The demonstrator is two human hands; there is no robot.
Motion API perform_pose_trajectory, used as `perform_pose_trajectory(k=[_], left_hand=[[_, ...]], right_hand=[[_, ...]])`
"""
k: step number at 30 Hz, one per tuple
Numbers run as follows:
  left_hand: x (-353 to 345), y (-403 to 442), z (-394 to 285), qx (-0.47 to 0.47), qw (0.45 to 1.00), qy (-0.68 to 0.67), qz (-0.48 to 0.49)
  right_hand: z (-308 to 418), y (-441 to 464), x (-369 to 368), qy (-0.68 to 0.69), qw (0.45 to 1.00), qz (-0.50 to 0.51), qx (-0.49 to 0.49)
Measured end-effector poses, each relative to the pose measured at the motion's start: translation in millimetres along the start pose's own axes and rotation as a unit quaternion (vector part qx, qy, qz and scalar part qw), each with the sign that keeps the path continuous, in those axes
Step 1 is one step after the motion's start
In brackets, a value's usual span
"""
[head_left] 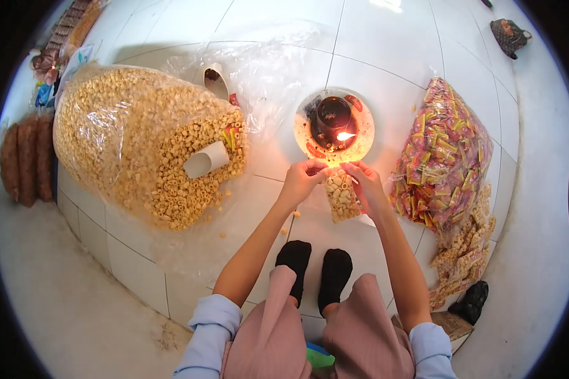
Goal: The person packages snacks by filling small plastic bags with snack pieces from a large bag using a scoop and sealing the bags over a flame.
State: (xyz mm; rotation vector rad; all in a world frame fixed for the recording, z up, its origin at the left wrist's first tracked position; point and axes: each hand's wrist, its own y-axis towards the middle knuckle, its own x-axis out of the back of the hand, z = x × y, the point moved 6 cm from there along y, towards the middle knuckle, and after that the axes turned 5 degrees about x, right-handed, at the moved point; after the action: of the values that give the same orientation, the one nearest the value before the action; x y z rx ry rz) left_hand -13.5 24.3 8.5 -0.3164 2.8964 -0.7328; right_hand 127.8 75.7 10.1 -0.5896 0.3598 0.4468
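Between my two hands hangs a small clear plastic bag of ring-shaped snacks (pixel 342 197), its top edge stretched close to a flame. My left hand (pixel 305 180) pinches the left corner of that edge, and my right hand (pixel 368 184) pinches the right one. Just beyond my fingers, a small flame (pixel 346 136) burns at a dark oil lamp (pixel 334 114). The lamp stands on a round plate (pixel 305 140) with dark stains and red marks on its rim.
At left lies a big open plastic bag of snacks (pixel 120 126) with a white scoop (pixel 207 160) in it. A white cup-like container (pixel 216 81) sits behind. On the right are a bag of red-yellow sachets (pixel 446 151) and several filled snack packets (pixel 464 259). My feet (pixel 335 275) are below.
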Motion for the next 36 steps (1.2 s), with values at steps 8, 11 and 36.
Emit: perform_pose_trajectory(k=[8, 11, 36], left_hand=[[0, 3, 8, -0.004, 1.0, 0.008, -0.008], [0, 6, 10, -0.005, 1.0, 0.01, -0.018], [8, 23, 5, 0.078, 0.996, -0.037, -0.038]], right_hand=[[-5, -2, 11, -0.035, 0.998, -0.053, 0.015], [-7, 0, 14, -0.023, 0.998, -0.061, 0.021], [8, 43, 22, -0.135, 0.986, -0.094, 0.022]])
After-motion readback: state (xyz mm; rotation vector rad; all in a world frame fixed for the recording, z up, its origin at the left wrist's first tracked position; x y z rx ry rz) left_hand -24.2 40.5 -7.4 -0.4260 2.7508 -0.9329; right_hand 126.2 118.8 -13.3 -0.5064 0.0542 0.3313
